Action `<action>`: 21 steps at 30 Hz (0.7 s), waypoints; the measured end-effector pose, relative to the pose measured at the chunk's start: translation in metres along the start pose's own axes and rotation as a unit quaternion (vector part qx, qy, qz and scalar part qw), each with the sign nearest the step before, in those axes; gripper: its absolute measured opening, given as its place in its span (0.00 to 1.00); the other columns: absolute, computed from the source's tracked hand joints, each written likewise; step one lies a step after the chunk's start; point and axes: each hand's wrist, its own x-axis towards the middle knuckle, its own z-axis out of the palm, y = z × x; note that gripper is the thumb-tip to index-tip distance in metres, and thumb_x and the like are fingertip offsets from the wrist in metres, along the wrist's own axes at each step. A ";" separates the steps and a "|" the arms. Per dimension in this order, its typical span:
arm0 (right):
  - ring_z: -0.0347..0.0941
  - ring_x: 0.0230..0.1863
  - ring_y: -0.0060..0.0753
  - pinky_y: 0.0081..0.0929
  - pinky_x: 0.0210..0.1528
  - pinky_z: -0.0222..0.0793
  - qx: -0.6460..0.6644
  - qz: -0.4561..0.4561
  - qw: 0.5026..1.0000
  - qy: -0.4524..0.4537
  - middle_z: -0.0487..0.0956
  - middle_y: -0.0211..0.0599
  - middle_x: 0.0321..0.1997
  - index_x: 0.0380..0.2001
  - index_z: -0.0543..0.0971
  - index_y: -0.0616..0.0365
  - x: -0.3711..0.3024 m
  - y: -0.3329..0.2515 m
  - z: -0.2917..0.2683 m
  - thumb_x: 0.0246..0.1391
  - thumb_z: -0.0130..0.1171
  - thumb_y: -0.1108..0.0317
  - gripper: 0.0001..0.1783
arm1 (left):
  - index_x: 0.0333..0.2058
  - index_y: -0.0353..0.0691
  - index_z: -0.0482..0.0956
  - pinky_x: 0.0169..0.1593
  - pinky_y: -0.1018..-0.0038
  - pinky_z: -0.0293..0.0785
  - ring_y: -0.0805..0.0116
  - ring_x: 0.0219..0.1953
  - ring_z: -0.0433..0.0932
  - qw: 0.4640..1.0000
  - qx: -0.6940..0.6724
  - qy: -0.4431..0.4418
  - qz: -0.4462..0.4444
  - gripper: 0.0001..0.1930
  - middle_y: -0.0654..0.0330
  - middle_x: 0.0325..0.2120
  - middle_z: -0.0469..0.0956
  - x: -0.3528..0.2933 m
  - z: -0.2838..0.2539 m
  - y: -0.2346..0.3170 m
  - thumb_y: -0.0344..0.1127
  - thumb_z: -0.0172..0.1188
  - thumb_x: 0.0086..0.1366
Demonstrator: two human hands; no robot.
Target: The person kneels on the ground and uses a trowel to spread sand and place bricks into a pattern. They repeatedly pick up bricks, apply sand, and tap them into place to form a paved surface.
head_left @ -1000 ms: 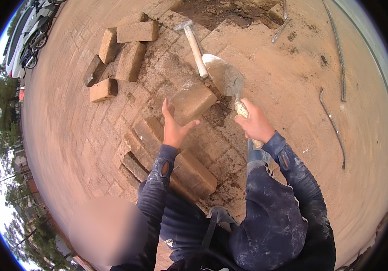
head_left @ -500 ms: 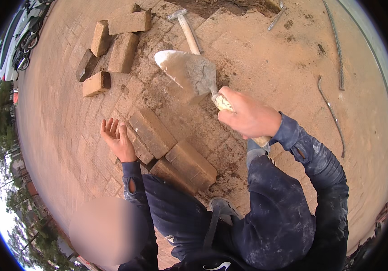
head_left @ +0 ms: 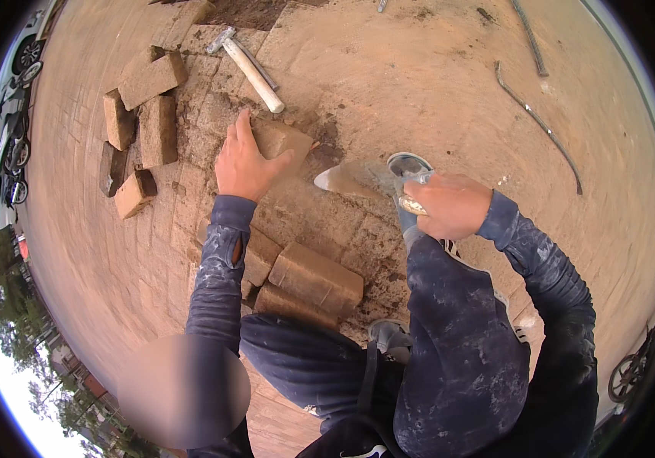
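Observation:
In my right hand (head_left: pixel 453 204) is a trowel, its pale handle (head_left: pixel 411 204) wrapped by my fingers. The trowel's blade (head_left: pixel 354 179), smeared with grey, points left, low over the ground by my shoe. My left hand (head_left: pixel 250 164) is on the left end of a brown brick (head_left: pixel 283 143), thumb at the near side and fingers toward the far side; part of that brick is hidden by the hand. Just beyond lies a hammer (head_left: pixel 247 69) with a pale wooden handle. Closer to my legs, several bricks (head_left: pixel 316 275) lie side by side, partly under my left forearm.
More loose bricks (head_left: pixel 158 130) lie in a group at the far left. Bent metal rods (head_left: pixel 541 126) rest on the ground at the right. Dark soil (head_left: pixel 255 11) shows at the far edge of the paving. Parked vehicles (head_left: pixel 11 137) stand at the left rim.
My left hand has reached forward and right, from above the near bricks to the brick by the hammer. The trowel has come down and toward the right. The view has turned somewhat.

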 end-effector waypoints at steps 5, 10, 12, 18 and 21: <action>0.78 0.28 0.60 0.52 0.31 0.73 0.019 0.052 0.967 0.249 0.78 0.55 0.22 0.40 0.69 0.67 -0.002 0.016 0.001 0.48 0.57 0.69 0.17 | 0.61 0.36 0.63 0.57 0.57 0.71 0.45 0.55 0.74 0.996 -0.047 0.044 -0.057 0.46 0.44 0.55 0.72 -0.057 0.020 -0.006 0.47 0.76 0.47; 0.76 0.24 0.57 0.49 0.25 0.70 0.033 -0.062 0.950 0.305 0.77 0.53 0.22 0.46 0.68 0.61 0.058 -0.043 0.029 0.51 0.55 0.71 0.18 | 0.61 0.34 0.62 0.60 0.59 0.68 0.47 0.57 0.72 0.968 -0.093 0.121 -0.199 0.46 0.44 0.54 0.71 -0.112 0.026 -0.016 0.46 0.77 0.48; 0.78 0.25 0.56 0.48 0.25 0.71 -0.013 -0.102 0.963 0.248 0.78 0.52 0.21 0.44 0.68 0.63 0.068 -0.062 0.037 0.52 0.54 0.73 0.15 | 0.61 0.34 0.62 0.58 0.59 0.70 0.46 0.55 0.73 0.971 -0.085 0.137 -0.177 0.46 0.43 0.53 0.72 -0.117 0.031 -0.021 0.45 0.77 0.47; 0.79 0.25 0.57 0.50 0.26 0.72 -0.007 -0.049 0.974 0.220 0.79 0.53 0.22 0.39 0.67 0.61 0.135 -0.030 0.033 0.49 0.54 0.75 0.13 | 0.60 0.34 0.63 0.56 0.58 0.72 0.45 0.54 0.74 0.960 -0.115 0.155 -0.203 0.45 0.45 0.52 0.71 -0.109 0.039 0.003 0.43 0.76 0.46; 0.79 0.26 0.59 0.51 0.27 0.72 -0.046 -0.100 0.975 0.193 0.79 0.55 0.23 0.40 0.66 0.61 0.118 -0.053 0.026 0.50 0.53 0.75 0.12 | 0.61 0.35 0.63 0.57 0.59 0.71 0.46 0.53 0.75 0.961 -0.109 0.151 -0.206 0.44 0.43 0.53 0.72 -0.107 0.035 -0.002 0.43 0.76 0.48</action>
